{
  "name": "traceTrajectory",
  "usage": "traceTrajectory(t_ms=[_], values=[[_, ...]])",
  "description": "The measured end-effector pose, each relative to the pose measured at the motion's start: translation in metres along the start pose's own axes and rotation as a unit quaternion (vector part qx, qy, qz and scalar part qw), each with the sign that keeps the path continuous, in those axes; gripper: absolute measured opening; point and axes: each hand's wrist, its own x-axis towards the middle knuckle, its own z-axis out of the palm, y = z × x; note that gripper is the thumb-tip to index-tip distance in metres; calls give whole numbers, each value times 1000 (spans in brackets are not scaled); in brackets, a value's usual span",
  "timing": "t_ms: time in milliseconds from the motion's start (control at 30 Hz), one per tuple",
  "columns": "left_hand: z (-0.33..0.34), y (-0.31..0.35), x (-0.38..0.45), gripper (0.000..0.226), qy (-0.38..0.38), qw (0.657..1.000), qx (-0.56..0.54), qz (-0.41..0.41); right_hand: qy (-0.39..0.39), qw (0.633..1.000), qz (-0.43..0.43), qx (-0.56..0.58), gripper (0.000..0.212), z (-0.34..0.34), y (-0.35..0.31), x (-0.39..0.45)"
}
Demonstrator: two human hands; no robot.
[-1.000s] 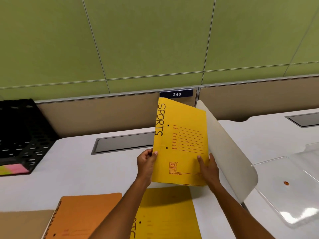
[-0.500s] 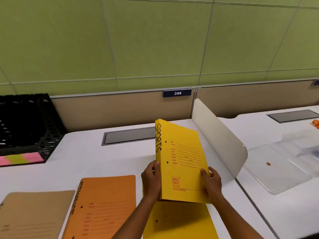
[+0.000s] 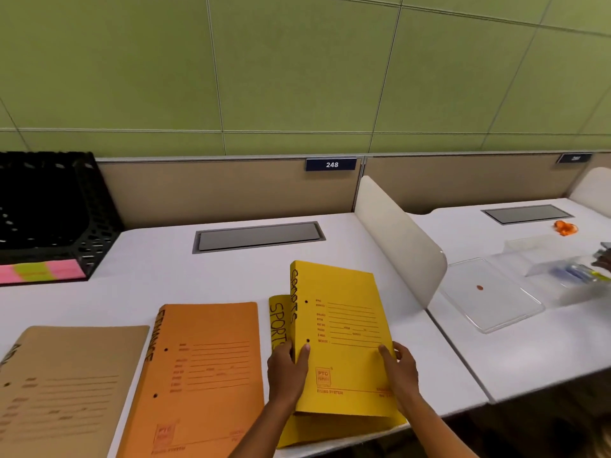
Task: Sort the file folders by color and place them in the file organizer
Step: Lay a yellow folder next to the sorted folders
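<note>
White table (image 3: 205, 279): both hands grip a yellow folder (image 3: 344, 342) above another; orange folder (image 3: 205, 375) and brown folder (image 3: 66, 385) remain unfiled beside it.

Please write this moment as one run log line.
both hands hold yellow folder | above second yellow folder | organizer untouched

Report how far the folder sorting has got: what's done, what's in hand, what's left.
Done: folders lie grouped by color on the desk, a brown folder beside an orange folder.
In hand: the left hand and right hand hold a yellow folder over a second yellow folder.
Left: no folder visibly stands in the black file organizer; all four still need placing there.
</note>
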Motion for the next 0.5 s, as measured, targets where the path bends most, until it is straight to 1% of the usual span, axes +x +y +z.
traceTrajectory(t_ms=[167, 267, 433, 500], values=[[8, 0, -23, 17, 35, 999, 19, -20, 0, 999, -10, -41, 53, 2, 16, -3], [11, 3, -35, 10, 58, 997, 35, -34, -3, 998, -13, -61, 57, 6, 21, -4], [12, -1, -44, 11, 63, 994, 75, -56, -27, 996, -15, -78, 65, 10, 26, -3], [9, -3, -46, 16, 57, 991, 98, -67, -39, 995, -19, -94, 67, 11, 26, -3]])
